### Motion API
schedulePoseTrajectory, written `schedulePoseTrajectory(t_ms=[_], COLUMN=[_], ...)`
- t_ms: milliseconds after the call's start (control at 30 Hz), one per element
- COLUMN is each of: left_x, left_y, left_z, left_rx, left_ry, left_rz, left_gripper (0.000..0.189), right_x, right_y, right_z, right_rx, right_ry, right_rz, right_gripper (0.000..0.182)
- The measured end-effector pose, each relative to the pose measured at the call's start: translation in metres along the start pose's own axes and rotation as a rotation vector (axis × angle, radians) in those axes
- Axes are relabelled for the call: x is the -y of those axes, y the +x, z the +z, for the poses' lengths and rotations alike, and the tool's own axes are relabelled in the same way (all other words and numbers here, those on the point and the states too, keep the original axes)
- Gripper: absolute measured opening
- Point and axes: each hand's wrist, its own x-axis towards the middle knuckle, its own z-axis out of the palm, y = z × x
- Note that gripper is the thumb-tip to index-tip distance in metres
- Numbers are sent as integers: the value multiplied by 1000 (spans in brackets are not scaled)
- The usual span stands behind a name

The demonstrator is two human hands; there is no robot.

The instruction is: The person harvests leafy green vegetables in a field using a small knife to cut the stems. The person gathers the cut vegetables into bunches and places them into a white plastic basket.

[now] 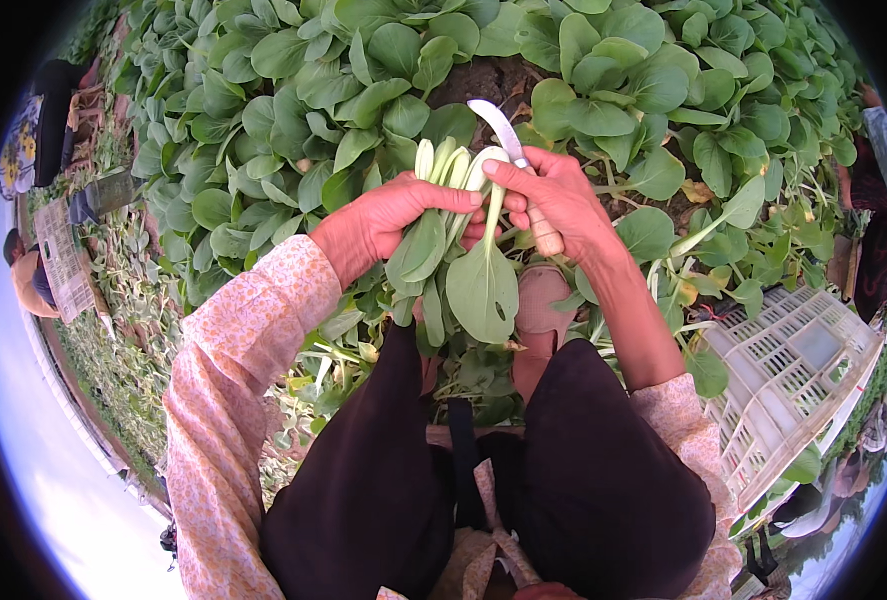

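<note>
Several cut bok choy plants point(422, 247) are gathered in my left hand point(391, 214), their pale stem bases pointing away from me and their leaves hanging towards my knees. My right hand point(563, 199) grips the wooden handle of a curved knife point(545, 232); the steel blade point(497, 124) points up and to the left. With its thumb and fingers, the same hand pinches a bok choy stalk at the right of the bunch. One broad leaf point(485, 289) with a small hole droops from that stalk. The fingers of both hands are partly hidden behind the stems.
Dense growing bok choy point(301, 97) fills the ground ahead, with a patch of bare soil point(488, 86). A white slatted plastic crate point(788, 375) stands at my right. Loose leaves lie around my shoe point(545, 300). Other people are at both sides, near another crate point(65, 259) on the left.
</note>
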Motion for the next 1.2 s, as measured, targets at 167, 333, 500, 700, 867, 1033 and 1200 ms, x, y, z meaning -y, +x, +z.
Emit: schedulePoseTrajectory(t_ms=[167, 333, 500, 700, 867, 1033, 1200], left_x=[-1, 4, 16, 19, 20, 23, 26], left_y=[-3, -9, -6, -14, -14, -12, -9], left_z=[-7, -9, -16, -26, -29, -26, -7], left_rx=[131, 129, -5, -120, -94, -111, -224], left_ry=[-273, -248, -88, -163, -126, -155, 29], left_rz=[-91, -11, 63, -55, -72, -91, 70], left_gripper=[48, 57, 60, 39, 35, 37, 38], right_x=[5, 6, 10, 10, 1, -1, -6], right_y=[9, 10, 5, -1, 2, 0, -4], right_z=[3, 9, 23, 20, 14, 6, 18], right_rx=[6, -42, -78, 32, 23, 57, -8], right_ry=[-38, -124, -281, -132, -125, -98, -245], right_rz=[-13, 3, -96, 8, 75, 72, 13], right_gripper=[34, 36, 33, 33, 35, 39, 33])
